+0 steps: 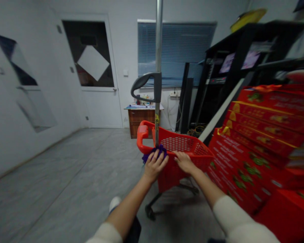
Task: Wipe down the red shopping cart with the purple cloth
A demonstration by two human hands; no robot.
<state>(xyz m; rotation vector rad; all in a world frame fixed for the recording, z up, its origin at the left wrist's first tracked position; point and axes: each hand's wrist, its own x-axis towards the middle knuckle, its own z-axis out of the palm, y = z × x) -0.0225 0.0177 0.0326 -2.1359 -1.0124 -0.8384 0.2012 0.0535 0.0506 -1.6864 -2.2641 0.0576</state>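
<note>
In front of me stands a small red plastic shopping cart (pixel 183 143) with a perforated basket and dark legs on casters. My left hand (pixel 155 165) presses a purple cloth (pixel 162 150) against the cart's near rim, close to its red handle (pixel 142 136). The fingers are bent over the cloth. My right hand (pixel 184 162) is closed over the same rim, a little further right, with fingertips curled inward. A metal pole (pixel 158 40) with a grey loop handle (pixel 155 87) rises upright at the cart; its lower end is hidden behind the cloth and my left hand.
To the right, red printed boxes (pixel 245 162) are stacked close to the cart. Behind them stands a black shelf rack (pixel 239 44) with a yellow object (pixel 248 19) on top. A wooden cabinet (pixel 136 118) sits under the blinds (pixel 177 50). A white door (pixel 101 104) is at back left.
</note>
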